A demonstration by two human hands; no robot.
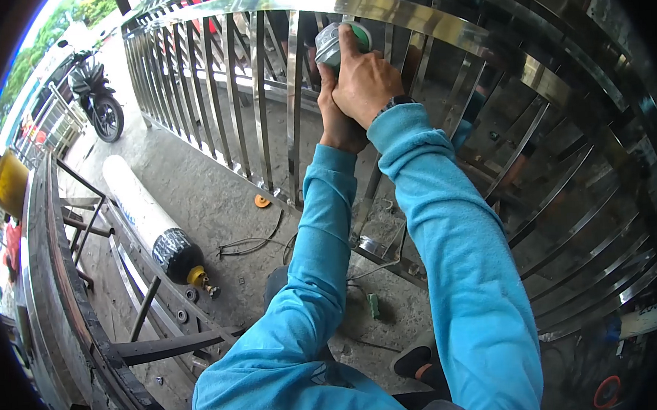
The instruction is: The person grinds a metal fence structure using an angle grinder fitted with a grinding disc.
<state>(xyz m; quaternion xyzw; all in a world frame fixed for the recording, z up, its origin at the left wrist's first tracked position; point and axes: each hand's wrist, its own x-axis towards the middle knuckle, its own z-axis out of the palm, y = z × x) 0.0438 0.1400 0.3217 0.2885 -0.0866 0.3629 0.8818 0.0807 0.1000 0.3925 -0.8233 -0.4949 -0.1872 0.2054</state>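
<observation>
Both hands are up at the top edge of a stainless-steel gate, wrapped around one green-and-grey power tool. The tool sits just under the gate's curved top rail, pressed in among the upright bars. The right hand is clenched fully round the tool's body from above, with a watch at the wrist. The left hand is closed just beneath it, touching it; whether its fingers reach the tool is hidden.

Room is tight at the rail, with bars close on either side of the tool. Lower down there is open concrete floor between the gate's bottom edge and one white gas cylinder lying flat, its black end and yellow valve towards the person. Left of the cylinder a rusty steel frame hems the floor in.

One orange disc lies near the gate's foot, loose cable trails just beside it, and one motorcycle stands well apart at the far end.
</observation>
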